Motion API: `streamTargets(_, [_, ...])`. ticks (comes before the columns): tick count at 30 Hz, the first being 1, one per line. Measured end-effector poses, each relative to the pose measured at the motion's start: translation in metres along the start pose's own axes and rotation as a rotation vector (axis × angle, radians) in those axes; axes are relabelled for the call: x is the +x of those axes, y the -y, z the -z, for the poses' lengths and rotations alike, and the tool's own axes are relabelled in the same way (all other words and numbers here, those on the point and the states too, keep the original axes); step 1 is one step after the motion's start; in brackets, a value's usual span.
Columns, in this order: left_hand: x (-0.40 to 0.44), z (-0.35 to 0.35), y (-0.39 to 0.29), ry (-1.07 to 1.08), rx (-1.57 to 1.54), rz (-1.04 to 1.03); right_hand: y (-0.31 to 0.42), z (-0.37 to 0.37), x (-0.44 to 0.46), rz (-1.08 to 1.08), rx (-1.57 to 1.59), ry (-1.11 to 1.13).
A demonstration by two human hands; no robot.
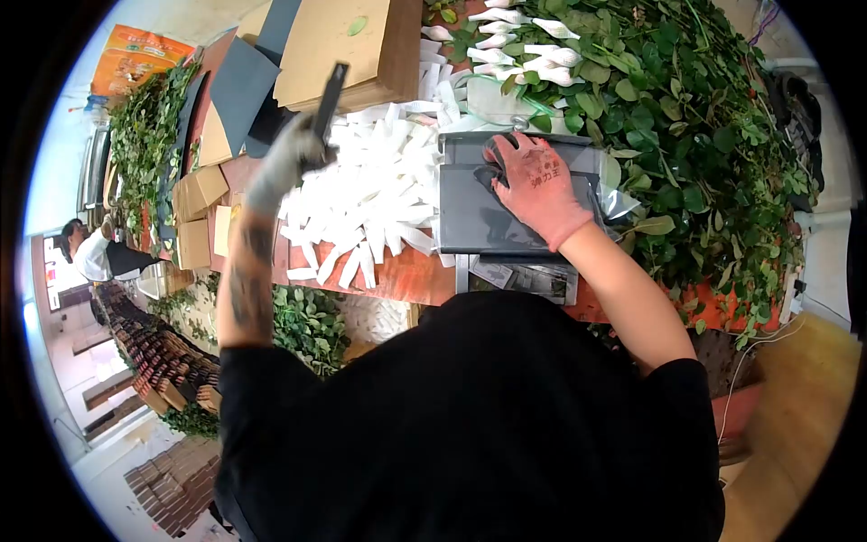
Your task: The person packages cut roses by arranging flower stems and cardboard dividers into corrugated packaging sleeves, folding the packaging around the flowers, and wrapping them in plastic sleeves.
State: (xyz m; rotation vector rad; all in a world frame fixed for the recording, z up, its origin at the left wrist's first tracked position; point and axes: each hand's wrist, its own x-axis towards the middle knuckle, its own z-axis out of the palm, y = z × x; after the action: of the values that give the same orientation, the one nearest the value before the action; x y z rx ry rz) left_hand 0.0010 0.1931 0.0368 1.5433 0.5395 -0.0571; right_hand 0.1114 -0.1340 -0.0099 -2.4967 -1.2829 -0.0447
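My left hand, in a grey glove, is raised over the left side of the table, its fingers wrapped round a long black stapler-like tool that points up and away. Motion blurs this hand a little. My right hand, in a pink glove with dark fingertips, lies on a dark grey sheet, fingers partly spread. Clear plastic film sticks out at the sheet's right side. Whatever lies under the sheet is hidden. Many white foam sleeves are heaped between my hands.
Leafy stems are piled on the right, beside white-wrapped flower heads. A cardboard stack stands at the back left, next to grey sheets. The red table shows along its front edge. Another person is far left.
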Motion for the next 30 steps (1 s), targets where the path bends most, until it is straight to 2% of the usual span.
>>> streamTargets(1, [-0.031, -0.026, 0.005, -0.105, 0.058, -0.071, 0.0, 0.001, 0.002, -0.007, 0.006, 0.005])
streamTargets(3, [-0.08, -0.046, 0.02, -0.058, 0.43, 0.03, 0.002, 0.01, 0.006, -0.045, 0.052, 0.159])
streamTargets(5, [-0.112, -0.086, 0.015, -0.03, 0.914, -0.332, 0.004, 0.014, 0.008, -0.061, 0.04, 0.183])
streamTargets(7, [-0.123, -0.109, 0.018, -0.007, 0.859, -0.173, 0.006, 0.012, 0.007, -0.069, 0.026, 0.207])
streamTargets(9, [-0.121, -0.11, 0.029, -0.038, 0.863, -0.184, 0.003, 0.008, 0.005, -0.051, 0.009, 0.146])
streamTargets(10, [-0.115, -0.107, 0.031, 0.034, 0.726, -0.156, -0.001, -0.003, 0.002, 0.019, -0.074, -0.005])
streamTargets(11, [-0.108, -0.102, 0.031, 0.105, 0.59, -0.132, -0.003, -0.005, 0.001, 0.025, -0.081, -0.006])
streamTargets(13, [-0.098, -0.09, 0.03, 0.324, 0.07, 0.216, -0.002, -0.004, 0.0, 0.014, -0.065, -0.021])
streamTargets(15, [-0.089, -0.087, 0.027, 0.422, -0.022, 0.071, -0.003, -0.005, -0.001, 0.03, -0.076, -0.035])
streamTargets(17, [-0.074, -0.078, 0.038, 0.467, -0.013, 0.066, 0.0, 0.0, 0.0, 0.043, -0.081, -0.045])
streamTargets(19, [-0.065, -0.076, 0.042, 0.516, -0.003, 0.062, 0.006, 0.012, 0.005, -0.054, -0.013, 0.144])
streamTargets(21, [-0.059, -0.079, 0.043, 0.541, 0.015, 0.061, 0.004, 0.01, 0.007, -0.068, -0.004, 0.154])
streamTargets(22, [-0.058, -0.085, 0.046, 0.426, 0.049, 0.039, 0.003, 0.008, 0.006, -0.08, 0.01, 0.167])
streamTargets(23, [-0.055, -0.09, 0.044, 0.428, 0.049, 0.038, 0.002, 0.008, 0.006, -0.081, 0.008, 0.165])
streamTargets(25, [-0.054, -0.098, 0.028, 0.385, 0.487, 0.206, 0.002, 0.006, 0.004, -0.053, -0.002, 0.114])
streamTargets(30, [-0.044, -0.097, 0.038, 0.349, 0.654, 0.219, 0.001, -0.002, 0.001, -0.013, -0.029, 0.005])
